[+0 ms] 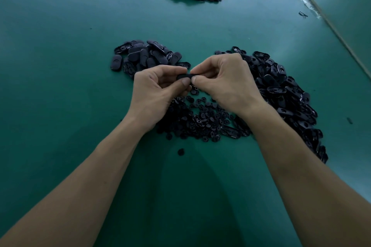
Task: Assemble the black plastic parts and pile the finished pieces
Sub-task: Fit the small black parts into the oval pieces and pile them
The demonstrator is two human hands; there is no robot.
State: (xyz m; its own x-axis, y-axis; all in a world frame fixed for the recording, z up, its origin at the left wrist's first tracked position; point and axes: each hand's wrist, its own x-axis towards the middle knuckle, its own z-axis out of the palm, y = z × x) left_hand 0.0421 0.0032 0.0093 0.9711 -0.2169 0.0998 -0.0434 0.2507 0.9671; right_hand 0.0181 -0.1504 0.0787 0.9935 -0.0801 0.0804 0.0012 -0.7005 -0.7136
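Small heap of black oval plastic pieces point(146, 56) mid-counter; left hand point(158, 90) and right hand point(222, 84) both pinch one black oval plastic part point(185, 76) above round black clips point(200, 120); big unassembled shell heap point(285, 94) toward right edge. Plenty left, judging by it.

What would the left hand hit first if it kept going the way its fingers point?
The left hand points at the right hand; both pinch one small black piece, fingertips nearly meeting, so it would likely meet those fingers first.
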